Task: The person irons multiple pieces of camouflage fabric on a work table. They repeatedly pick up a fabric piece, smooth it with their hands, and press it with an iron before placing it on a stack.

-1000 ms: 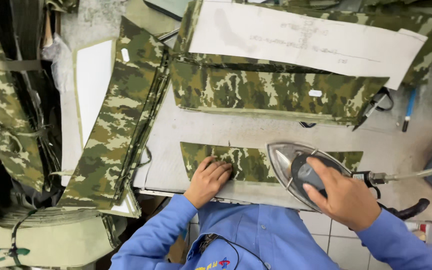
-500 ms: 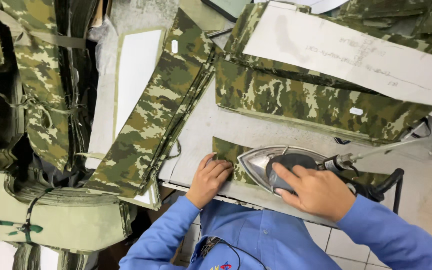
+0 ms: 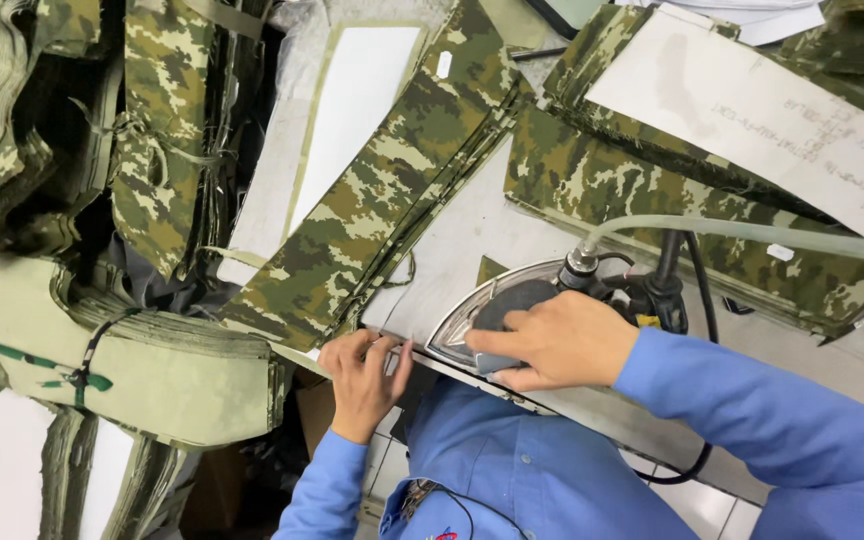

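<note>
Grey ironing table, right hand gripping iron

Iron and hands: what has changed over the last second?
The iron, gripped by the right hand, slid leftward along the camouflage strip until it covers nearly all of it; only a corner shows. The left hand came off the strip to the table edge. The right hand's grip and the fabric stacks are unchanged.
</note>
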